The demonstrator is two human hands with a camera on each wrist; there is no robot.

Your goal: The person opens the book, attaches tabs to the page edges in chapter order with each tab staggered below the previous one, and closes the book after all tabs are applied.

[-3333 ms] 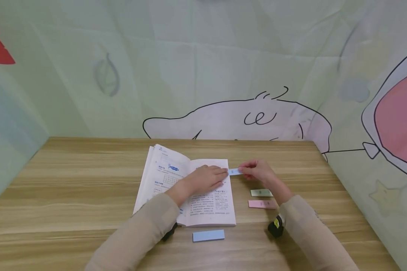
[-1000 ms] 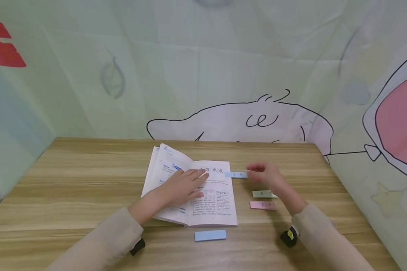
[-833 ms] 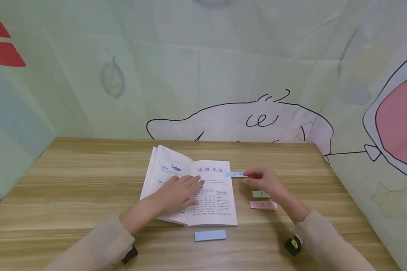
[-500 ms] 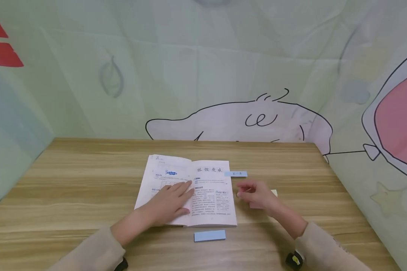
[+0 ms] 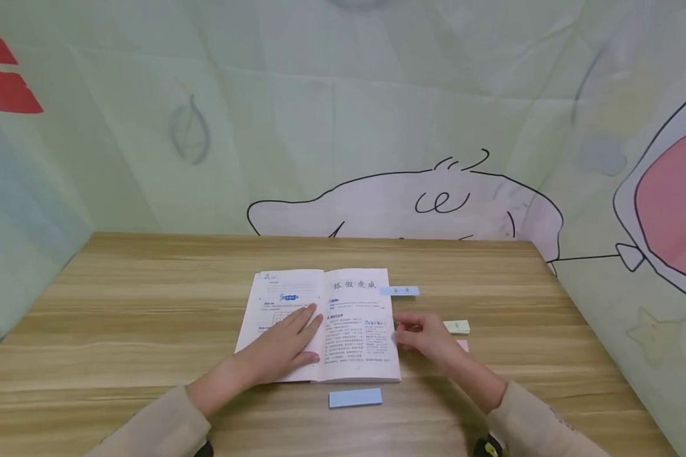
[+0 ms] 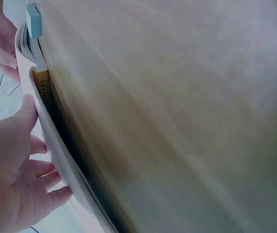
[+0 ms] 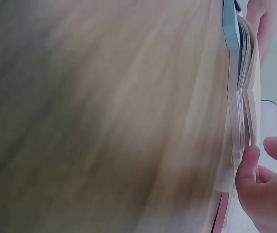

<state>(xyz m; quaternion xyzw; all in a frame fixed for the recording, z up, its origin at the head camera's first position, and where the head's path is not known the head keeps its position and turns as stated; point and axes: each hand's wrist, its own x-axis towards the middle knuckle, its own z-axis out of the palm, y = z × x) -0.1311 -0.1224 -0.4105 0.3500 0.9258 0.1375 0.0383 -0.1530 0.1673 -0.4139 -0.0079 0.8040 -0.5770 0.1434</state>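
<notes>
Book (image 5: 351, 346) beneath the left grip (image 5: 280, 348)

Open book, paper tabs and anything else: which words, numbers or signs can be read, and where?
"狐假虎威": top of the right page, its first character blurred.
"第一章", apparently: blue tab at that page's edge.
Green tab: a mark, too small to read.
Left page and smaller print on the right: too small.
Yellow patch, left wrist view: blurred.
</notes>
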